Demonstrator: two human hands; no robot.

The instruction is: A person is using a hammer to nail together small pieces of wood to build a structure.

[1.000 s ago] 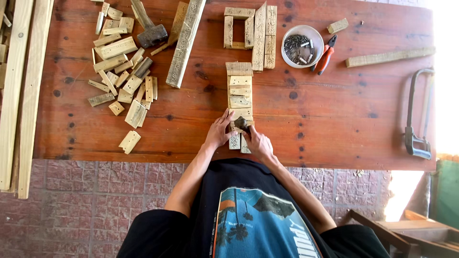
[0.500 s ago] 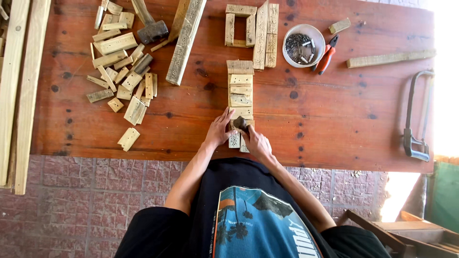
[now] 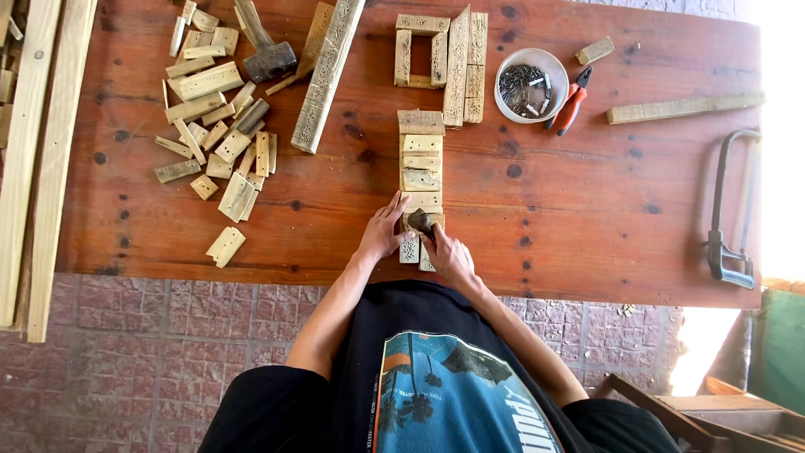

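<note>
The head camera looks straight down at a long wooden table (image 3: 587,210) with a red-brown top and dark knots.

Up and to the right of the right hand (image 3: 449,254) sits a round white bowl (image 3: 532,85). It is full of small grey metal bits, maybe nails, too tiny to tell. Red pliers (image 3: 571,102) lie just beside the bowl.

The right hand is closed around a small dark hammer (image 3: 421,221). Only the hammer's head shows; the handle is hidden inside the fist. The left hand (image 3: 384,232) is flat and open, its fingers pressing the side of a row of pale wood slats (image 3: 421,159). The row starts right between the two hands and runs away from them, up the table. The ends of two thin strips poke out under the hands, partly hidden.

Far up and left of the left hand lies a heap of short wood blocks (image 3: 210,126), rough and pale, all sizes. A big hammer (image 3: 267,52) rests at the top of the heap. A long bumpy wood strip (image 3: 327,71) lies slanted next to it. Above the slats stands a small wood frame (image 3: 440,54).

Far to the right of the right hand, a metal saw (image 3: 728,218) lies by the table edge. Long planks (image 3: 33,151) lie beyond the table's left end, cut off by the picture.
</note>
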